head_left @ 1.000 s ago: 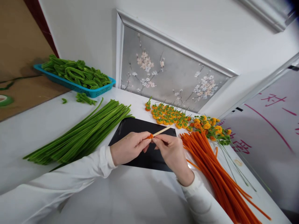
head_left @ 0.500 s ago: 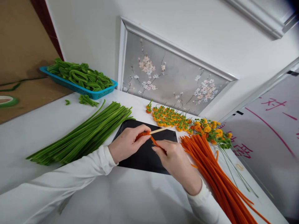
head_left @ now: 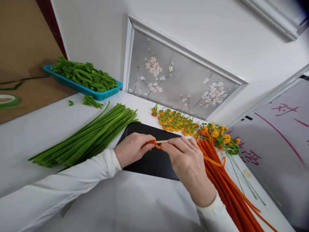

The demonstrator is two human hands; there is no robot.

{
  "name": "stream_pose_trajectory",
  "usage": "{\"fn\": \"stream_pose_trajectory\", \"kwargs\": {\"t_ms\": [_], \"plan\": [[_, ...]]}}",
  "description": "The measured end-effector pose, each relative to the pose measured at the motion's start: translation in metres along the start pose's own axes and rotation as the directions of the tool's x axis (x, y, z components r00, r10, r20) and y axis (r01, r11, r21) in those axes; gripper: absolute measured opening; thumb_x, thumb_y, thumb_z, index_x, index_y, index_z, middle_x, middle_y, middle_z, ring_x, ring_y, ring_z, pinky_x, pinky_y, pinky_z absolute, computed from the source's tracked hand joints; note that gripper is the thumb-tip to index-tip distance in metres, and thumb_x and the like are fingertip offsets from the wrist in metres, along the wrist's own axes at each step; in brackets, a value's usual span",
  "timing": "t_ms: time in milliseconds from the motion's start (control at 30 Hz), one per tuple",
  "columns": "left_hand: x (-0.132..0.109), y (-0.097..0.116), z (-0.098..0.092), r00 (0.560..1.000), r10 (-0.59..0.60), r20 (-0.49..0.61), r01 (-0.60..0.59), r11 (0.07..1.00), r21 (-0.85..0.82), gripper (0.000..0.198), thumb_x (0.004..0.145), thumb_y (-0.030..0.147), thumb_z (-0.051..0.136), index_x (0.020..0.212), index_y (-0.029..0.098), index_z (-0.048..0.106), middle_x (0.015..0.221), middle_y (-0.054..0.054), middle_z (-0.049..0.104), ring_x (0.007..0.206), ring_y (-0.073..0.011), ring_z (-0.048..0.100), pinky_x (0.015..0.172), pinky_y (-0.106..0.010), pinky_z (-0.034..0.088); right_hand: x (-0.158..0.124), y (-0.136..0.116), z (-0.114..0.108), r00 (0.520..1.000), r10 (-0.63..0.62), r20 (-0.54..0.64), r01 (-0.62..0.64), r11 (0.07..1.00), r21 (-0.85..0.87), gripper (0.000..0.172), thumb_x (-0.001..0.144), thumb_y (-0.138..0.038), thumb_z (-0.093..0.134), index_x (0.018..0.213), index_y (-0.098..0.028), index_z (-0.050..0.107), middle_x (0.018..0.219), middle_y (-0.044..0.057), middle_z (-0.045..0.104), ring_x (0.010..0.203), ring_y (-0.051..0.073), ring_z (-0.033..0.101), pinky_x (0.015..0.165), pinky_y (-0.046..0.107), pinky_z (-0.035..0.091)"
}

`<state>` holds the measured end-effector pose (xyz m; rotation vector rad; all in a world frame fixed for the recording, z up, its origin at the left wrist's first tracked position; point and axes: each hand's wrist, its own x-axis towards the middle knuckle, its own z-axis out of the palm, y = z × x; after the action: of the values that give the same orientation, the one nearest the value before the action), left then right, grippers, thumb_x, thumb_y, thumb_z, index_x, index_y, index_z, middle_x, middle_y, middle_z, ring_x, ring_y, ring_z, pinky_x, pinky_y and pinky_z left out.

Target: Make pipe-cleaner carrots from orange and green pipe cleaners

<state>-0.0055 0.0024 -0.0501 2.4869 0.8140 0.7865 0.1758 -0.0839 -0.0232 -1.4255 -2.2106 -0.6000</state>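
Observation:
My left hand (head_left: 130,149) is closed in a pinch around an orange pipe cleaner (head_left: 158,146) wound on a thin wooden stick (head_left: 161,141). From the other side, my right hand (head_left: 189,166) pinches the loose length of that pipe cleaner, its fingers also over the stick's far end. Its fingertips are partly hidden behind the knuckles. Both hands are above a black mat (head_left: 149,166). A bundle of loose orange pipe cleaners (head_left: 225,187) lies beside my right wrist, and a bundle of green pipe cleaners (head_left: 87,138) lies left of the mat.
Against the wall stands a blue basket (head_left: 103,95) of bent green pieces. Small orange-and-green pompom flowers (head_left: 175,120) sit in rows behind the mat, with stemmed ones (head_left: 217,133) to their right. Green tape (head_left: 11,100) rests on cardboard at left. A whiteboard (head_left: 282,138) borders the right.
My right hand has moved up and over the stick, with its back now turned upward. The stick has swung to nearly level. My left hand has barely moved.

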Motion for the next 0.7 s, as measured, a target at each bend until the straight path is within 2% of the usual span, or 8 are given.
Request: {"fn": "stream_pose_trajectory", "kwargs": {"t_ms": [133,267,333,500,600,700], "plan": [[-0.002,0.002,-0.001,0.999,0.033,0.030,-0.035,0.997,0.072,0.017,0.087,0.022,0.051,0.093,0.021,0.067,0.086,-0.001,0.070,0.076,-0.0163,0.063,0.068,-0.024,0.041,0.003,0.006,0.003,0.994,0.039,-0.104,-0.031,0.997,0.075,0.016,0.092,-0.023,0.055,0.094,-0.027,0.070,0.090,0.001,0.069,0.080,0.015,0.059,0.078,0.031,0.036],[-0.002,0.005,0.000,0.996,0.076,0.042,-0.079,0.994,0.079,0.017,0.085,0.020,0.054,0.094,0.021,0.068,0.086,-0.001,0.070,0.075,-0.0154,0.062,0.068,-0.024,0.041,0.003,0.015,0.008,0.991,0.120,-0.063,-0.104,0.971,0.216,0.015,0.089,-0.032,0.058,0.095,-0.029,0.071,0.091,0.001,0.069,0.082,0.015,0.061,0.080,0.030,0.039],[-0.002,0.006,0.001,0.992,0.113,0.057,-0.117,0.990,0.079,0.016,0.085,0.021,0.055,0.093,0.021,0.068,0.084,-0.001,0.070,0.074,-0.0154,0.062,0.068,-0.025,0.040,0.003,0.019,0.011,0.986,0.168,0.000,-0.159,0.932,0.326,0.015,0.088,-0.032,0.059,0.095,-0.028,0.072,0.091,0.001,0.069,0.081,0.015,0.062,0.079,0.028,0.041],[-0.002,0.008,0.003,0.971,0.220,0.090,-0.224,0.974,0.042,0.014,0.085,0.018,0.054,0.083,0.019,0.068,0.077,-0.001,0.069,0.072,-0.0155,0.060,0.069,-0.026,0.040,0.003,0.028,0.017,0.949,0.251,0.192,-0.316,0.790,0.526,0.014,0.085,-0.030,0.062,0.090,-0.025,0.074,0.077,0.000,0.069,0.067,0.012,0.061,0.063,0.023,0.044],[-0.003,0.009,0.004,0.969,0.239,0.056,-0.239,0.971,-0.015,0.014,0.086,0.015,0.053,0.084,0.018,0.067,0.079,-0.002,0.069,0.071,-0.0141,0.060,0.069,-0.024,0.041,0.002,0.033,0.022,0.927,0.255,0.273,-0.370,0.737,0.566,0.019,0.085,-0.034,0.060,0.085,-0.022,0.074,0.072,0.000,0.067,0.063,0.012,0.057,0.059,0.022,0.042],[-0.005,0.009,0.007,0.968,0.251,0.021,-0.249,0.966,-0.067,0.014,0.086,0.014,0.053,0.086,0.017,0.067,0.080,-0.002,0.068,0.069,-0.0122,0.060,0.065,-0.021,0.042,0.000,0.040,0.027,0.884,0.203,0.422,-0.441,0.663,0.605,0.030,0.086,-0.042,0.055,0.077,-0.018,0.072,0.059,-0.002,0.057,0.053,0.010,0.046,0.049,0.021,0.034]]}}
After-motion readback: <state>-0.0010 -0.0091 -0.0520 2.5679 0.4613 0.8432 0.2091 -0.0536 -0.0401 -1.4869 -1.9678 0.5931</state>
